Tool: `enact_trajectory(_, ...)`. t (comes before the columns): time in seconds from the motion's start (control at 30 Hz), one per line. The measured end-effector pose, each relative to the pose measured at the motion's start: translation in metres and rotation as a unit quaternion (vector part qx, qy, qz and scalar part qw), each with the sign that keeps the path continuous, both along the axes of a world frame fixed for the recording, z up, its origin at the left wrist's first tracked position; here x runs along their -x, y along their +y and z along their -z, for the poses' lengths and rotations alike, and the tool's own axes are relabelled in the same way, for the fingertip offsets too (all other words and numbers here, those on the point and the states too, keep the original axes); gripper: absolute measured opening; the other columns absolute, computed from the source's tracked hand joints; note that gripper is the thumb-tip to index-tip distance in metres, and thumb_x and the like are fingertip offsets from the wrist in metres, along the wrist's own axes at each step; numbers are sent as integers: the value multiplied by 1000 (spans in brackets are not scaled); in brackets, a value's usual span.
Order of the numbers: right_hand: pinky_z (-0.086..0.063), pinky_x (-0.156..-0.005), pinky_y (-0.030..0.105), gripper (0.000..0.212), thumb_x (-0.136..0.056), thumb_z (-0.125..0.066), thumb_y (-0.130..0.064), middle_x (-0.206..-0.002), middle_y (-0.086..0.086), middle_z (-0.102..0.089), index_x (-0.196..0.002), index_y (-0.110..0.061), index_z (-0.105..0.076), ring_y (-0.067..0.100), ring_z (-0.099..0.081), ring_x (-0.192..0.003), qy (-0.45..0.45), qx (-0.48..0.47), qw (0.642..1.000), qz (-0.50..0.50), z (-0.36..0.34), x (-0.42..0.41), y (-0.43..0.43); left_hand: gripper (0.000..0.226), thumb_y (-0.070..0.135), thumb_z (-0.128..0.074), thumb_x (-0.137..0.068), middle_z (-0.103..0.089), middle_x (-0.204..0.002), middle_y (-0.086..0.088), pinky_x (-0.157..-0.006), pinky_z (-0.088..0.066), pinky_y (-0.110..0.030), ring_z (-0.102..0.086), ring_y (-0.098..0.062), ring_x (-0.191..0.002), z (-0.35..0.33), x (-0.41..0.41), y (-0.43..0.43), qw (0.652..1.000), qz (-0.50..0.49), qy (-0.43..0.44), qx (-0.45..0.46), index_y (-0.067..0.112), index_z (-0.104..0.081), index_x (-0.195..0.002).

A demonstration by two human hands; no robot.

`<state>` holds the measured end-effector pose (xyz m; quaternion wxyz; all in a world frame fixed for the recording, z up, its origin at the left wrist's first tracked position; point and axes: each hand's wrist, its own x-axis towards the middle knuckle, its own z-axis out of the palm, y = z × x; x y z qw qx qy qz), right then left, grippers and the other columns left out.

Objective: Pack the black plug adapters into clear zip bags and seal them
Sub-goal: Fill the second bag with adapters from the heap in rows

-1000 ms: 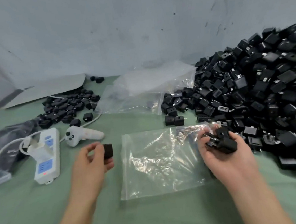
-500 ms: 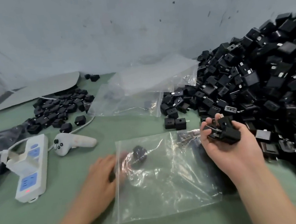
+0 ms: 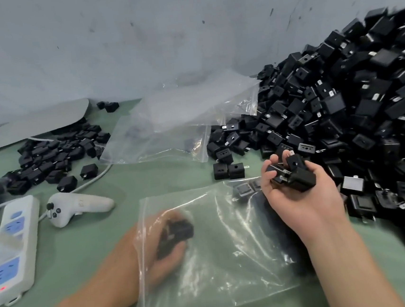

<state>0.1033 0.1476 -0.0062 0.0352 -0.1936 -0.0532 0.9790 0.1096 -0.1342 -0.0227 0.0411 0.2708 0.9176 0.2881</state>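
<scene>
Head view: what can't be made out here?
Left hand: inside the clear zip bag, motion-blurred behind glare; its hold on the adapter is unclear.
Right hand: curled fingers overlap the adapters it holds; count unclear.
Adapter pile: cut off by the right edge.
Power strip: cut off by the left edge.

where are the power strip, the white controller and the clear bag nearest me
power strip (image 3: 10, 248), head view, white top face between the sockets
white controller (image 3: 80, 206), head view, middle of its body
clear bag (image 3: 232, 269), head view, bare clear face right of centre
</scene>
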Motion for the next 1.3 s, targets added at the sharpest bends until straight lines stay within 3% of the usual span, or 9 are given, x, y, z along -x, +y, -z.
enact_trajectory(0.1,-49,-69,25,26,-98,-47,-25,-101,11,-66,-99,-9,-68,26,-66,-82,-2,3,1000,7,-1,-1,2,34,31,-61,-92,-59,-111,24,-88,-51,-25,-63,-3,-102,9,6,-4,995,79,55,29,40,-53,-125)
enact_trajectory(0.17,-49,-69,25,26,-98,-47,-25,-101,11,-66,-99,-10,-68,26,-66,-82,-3,3,1000,6,-1,-2,2,44,53,-52,-95,-50,-124,32,-97,-45,-17,-53,4,-114,5,11,-11,986,94,94,98,46,-43,-137)
enact_trajectory(0.27,-49,-67,25,25,-98,-47,-25,-102,11,-66,-102,-11,-67,26,-66,-85,1,1,1000,6,-2,-3,4,45,55,-47,-95,-39,-133,37,-102,-27,0,-42,13,-123,-2,10,-19,982,111,103,111,49,-41,-139)
enact_trajectory(0.47,-49,-67,26,25,-98,-46,-24,-103,11,-66,-105,-11,-67,26,-65,-84,-5,7,1000,7,0,-3,3,36,41,-41,-102,-59,-120,18,-92,-46,-22,-55,-2,-99,5,25,13,967,146,179,110,29,-51,-134)
enact_trajectory(0.63,-48,-66,26,25,-99,-44,-23,-101,11,-66,-102,-11,-66,26,-65,-83,-3,17,1000,10,1,-3,4,44,57,-35,-102,-58,-113,26,-85,-41,-6,-52,11,-96,-12,23,65,982,161,94,21,33,-61,-127)
enact_trajectory(0.8,-50,-62,27,24,-98,-44,-23,-102,10,-66,-104,-12,-65,27,-65,-84,-2,15,1000,7,2,-2,6,29,44,-46,-103,-60,-112,24,-88,-44,-11,-58,4,-100,-12,23,82,993,118,-10,10,38,-51,-132)
enact_trajectory(0.9,-50,-63,27,25,-98,-45,-23,-105,11,-66,-104,-11,-66,27,-65,-85,2,25,1000,6,4,-2,7,12,37,-47,-104,-65,-90,35,-77,-44,-7,-59,13,-83,-10,26,86,993,97,-68,-6,29,-47,-112)
enact_trajectory(1.03,-50,-65,27,24,-98,-45,-22,-104,12,-66,-102,-10,-66,26,-65,-85,3,25,1000,5,4,-2,7,32,49,-47,-100,-63,-89,10,-70,-42,-8,-53,1,-70,-5,34,90,996,65,-41,34,21,-57,-110)
enact_trajectory(1.3,-49,-68,27,25,-98,-44,-23,-101,12,-66,-101,-9,-65,26,-63,-87,2,23,1000,8,4,-3,8,43,53,-51,-95,-44,-72,5,-60,-39,-12,-35,-1,-56,1,38,96,997,34,-73,16,11,-50,-90)
